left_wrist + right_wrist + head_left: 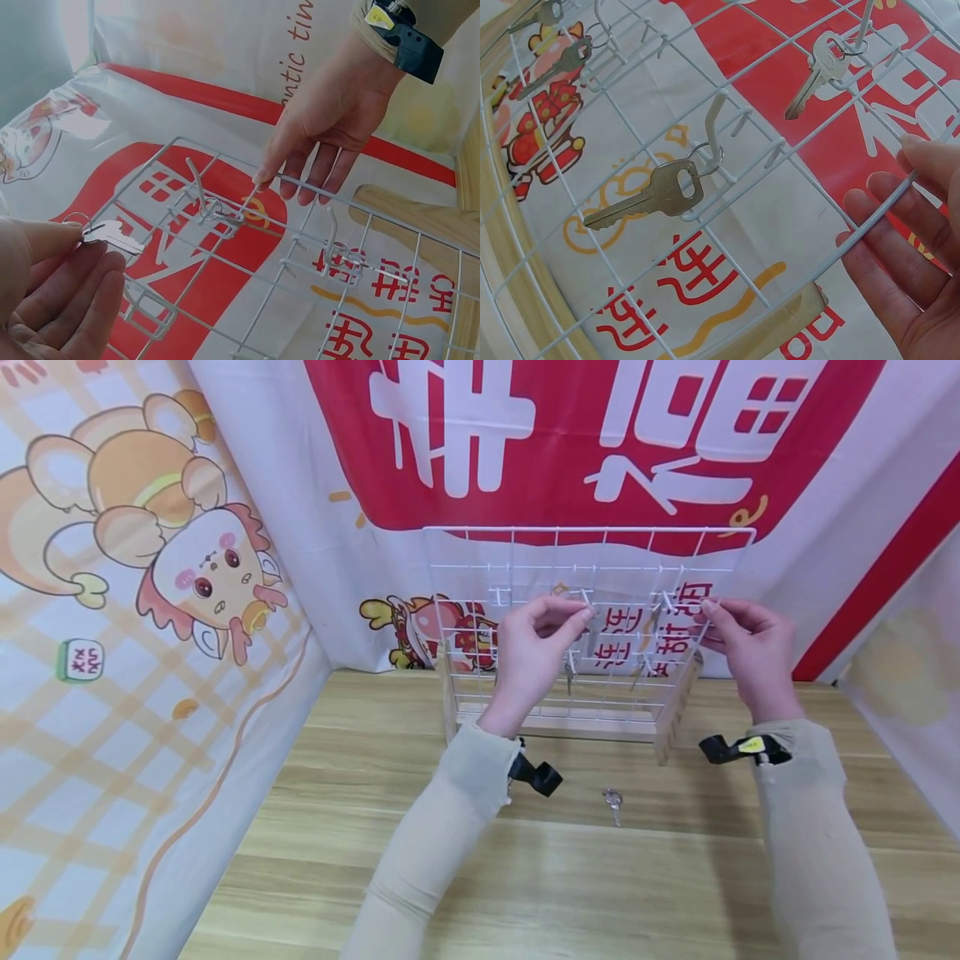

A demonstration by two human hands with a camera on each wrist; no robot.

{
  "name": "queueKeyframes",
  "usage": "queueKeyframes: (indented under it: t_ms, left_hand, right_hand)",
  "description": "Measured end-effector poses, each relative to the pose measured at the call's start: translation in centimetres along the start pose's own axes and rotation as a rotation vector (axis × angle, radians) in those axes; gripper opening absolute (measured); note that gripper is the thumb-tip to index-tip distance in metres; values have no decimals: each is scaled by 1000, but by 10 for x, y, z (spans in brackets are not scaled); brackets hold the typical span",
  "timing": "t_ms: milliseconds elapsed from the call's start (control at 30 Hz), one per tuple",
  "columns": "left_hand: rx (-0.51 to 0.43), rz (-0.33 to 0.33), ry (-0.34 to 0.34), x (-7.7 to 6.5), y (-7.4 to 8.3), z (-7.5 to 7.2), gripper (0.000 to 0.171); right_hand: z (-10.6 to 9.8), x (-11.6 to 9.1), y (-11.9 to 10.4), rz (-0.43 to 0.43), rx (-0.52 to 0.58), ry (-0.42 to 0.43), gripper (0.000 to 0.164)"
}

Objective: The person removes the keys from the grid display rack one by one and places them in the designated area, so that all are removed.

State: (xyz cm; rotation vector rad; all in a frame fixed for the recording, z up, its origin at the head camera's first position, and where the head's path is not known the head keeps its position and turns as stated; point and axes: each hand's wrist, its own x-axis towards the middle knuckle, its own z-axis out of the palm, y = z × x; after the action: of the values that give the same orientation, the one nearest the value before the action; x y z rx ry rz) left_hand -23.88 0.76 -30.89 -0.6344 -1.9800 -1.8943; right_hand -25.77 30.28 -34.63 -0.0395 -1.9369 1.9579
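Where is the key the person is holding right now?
In the left wrist view, the held key is on the left side, pinched by the left hand in front of the wire rack.

I can't see the middle of the wire rack [540, 529] properly: the left hand [532, 647] covers part of it, and the held key [112, 235] there is too small to make out from head height. Even close up, the fingers hide the edge of its head. Below the rack, on the worktop [300, 860], the loose key [613, 798] is too tiny for me to read its teeth. Toward the rack's left end, one hanging key [549, 13] looks blurred. Behind the rack, the red panel [558, 460] is cropped along its top. At the rack's right side, the right wrist view cuts off the right hand [757, 652].
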Motion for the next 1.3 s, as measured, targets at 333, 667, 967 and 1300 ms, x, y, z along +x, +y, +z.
queueKeyframes:
  t_ms: [333,667,967,1300]
  left_hand:
    - [7,-39,-18,-17,2,-3,13]
    - [-39,-118,14,-37,-29,-13,10]
    - [-103,-229,12,-61,-59,-16,10]
    - [-132,-407,-17,-108,-103,-5,9]
  right_hand:
    - [0,0,1,-15,12,-7,49]
    - [0,1,2,-7,-9,0,49]
    - [0,1,2,-11,-16,4,48]
    - [1,0,1,-9,2,5,46]
